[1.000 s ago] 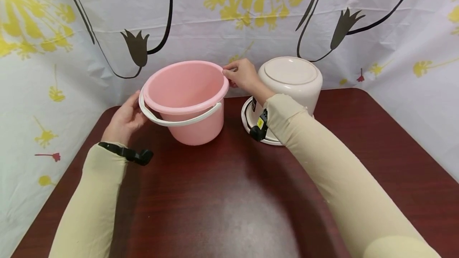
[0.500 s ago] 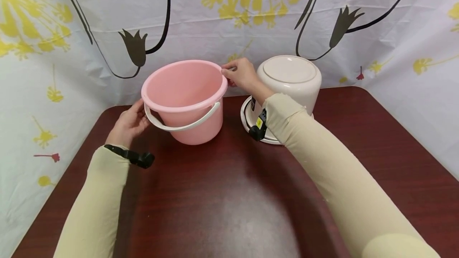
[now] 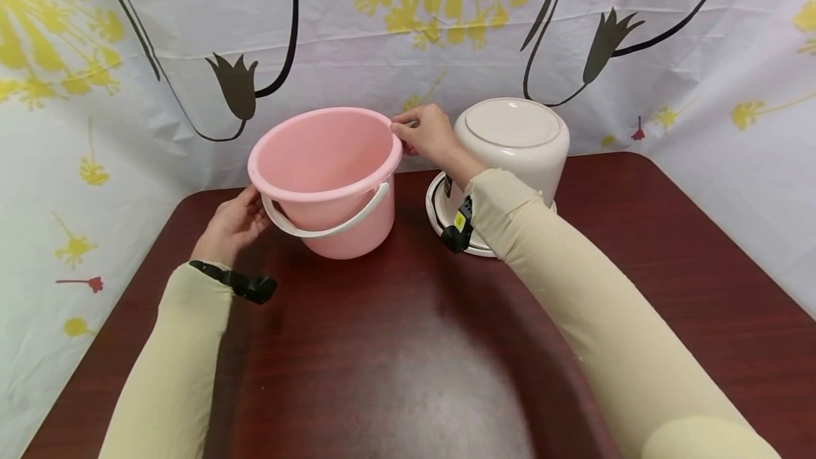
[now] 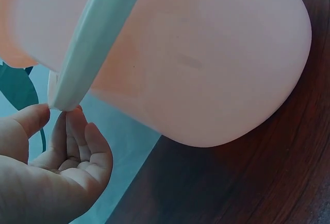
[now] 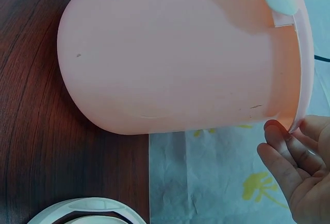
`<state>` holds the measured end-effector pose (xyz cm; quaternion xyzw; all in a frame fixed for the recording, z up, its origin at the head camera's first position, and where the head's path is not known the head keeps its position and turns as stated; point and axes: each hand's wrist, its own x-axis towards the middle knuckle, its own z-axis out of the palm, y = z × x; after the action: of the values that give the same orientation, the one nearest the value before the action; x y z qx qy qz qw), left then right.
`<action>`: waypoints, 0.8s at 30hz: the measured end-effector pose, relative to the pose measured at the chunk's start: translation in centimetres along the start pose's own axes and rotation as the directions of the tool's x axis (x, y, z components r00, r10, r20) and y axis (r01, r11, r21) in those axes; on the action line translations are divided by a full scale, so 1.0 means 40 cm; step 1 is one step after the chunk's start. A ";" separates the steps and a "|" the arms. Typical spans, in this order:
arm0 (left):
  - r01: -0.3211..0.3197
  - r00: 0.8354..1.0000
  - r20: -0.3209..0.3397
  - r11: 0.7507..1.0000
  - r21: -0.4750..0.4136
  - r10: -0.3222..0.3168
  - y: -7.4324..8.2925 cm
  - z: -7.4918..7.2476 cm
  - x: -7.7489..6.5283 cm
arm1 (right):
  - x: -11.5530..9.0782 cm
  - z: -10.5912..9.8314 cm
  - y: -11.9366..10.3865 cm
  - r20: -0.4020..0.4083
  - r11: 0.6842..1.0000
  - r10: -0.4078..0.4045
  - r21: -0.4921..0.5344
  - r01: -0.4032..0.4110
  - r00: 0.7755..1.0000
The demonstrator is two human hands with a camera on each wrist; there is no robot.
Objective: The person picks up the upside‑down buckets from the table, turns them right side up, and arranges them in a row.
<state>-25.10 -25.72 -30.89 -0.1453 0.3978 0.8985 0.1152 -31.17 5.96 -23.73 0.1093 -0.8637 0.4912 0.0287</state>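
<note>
A pink bucket [image 3: 347, 225] stands mouth up near the back of the table. Its white handle [image 3: 331, 230] hangs down across the front. At the left side, my left hand [image 3: 232, 227] pinches the handle's end below the rim. The left wrist view shows thumb and fingertips meeting at the end of the white handle [image 4: 95, 44]. On the opposite side, my right hand [image 3: 433, 134] pinches the bucket's rim [image 5: 305, 69] between thumb and fingers, with the other fingers loosely bent.
To the right of the pink bucket, a cream bucket [image 3: 535, 154] stands upside down behind my right forearm. A pale ring with a black line [image 3: 436, 214] circles its base. Dark red wooden table [image 3: 357, 360] runs toward me. A flower-print sheet [image 3: 357, 69] hangs behind.
The white handle has swung down to a lower position at the bucket's front. My left hand has come down and slightly right with it. The right hand keeps its place on the rim.
</note>
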 end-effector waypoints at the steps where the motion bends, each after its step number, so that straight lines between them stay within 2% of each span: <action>1: 0.000 1.000 0.001 1.000 0.002 0.000 0.000 0.000 0.000 | 0.000 0.000 0.000 -0.002 1.000 -0.003 0.000 0.003 1.000; 10: 0.005 1.000 -0.006 1.000 0.009 -0.005 -0.002 -0.001 -0.001 | -0.003 0.000 0.000 0.000 1.000 -0.003 0.007 0.003 1.000; 17: -0.006 1.000 -0.018 0.998 0.060 0.007 -0.002 -0.001 0.000 | -0.002 -0.001 0.000 0.000 1.000 -0.003 0.001 0.003 1.000; 24: -0.017 0.999 -0.047 0.995 0.099 0.021 -0.001 0.001 -0.001 | -0.001 -0.008 0.000 0.004 0.999 -0.039 -0.029 0.039 0.999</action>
<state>-25.05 -25.67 -30.87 -0.1571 0.4458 0.8750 0.1042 -31.15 6.23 -23.57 0.1265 -0.8686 0.4776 0.0381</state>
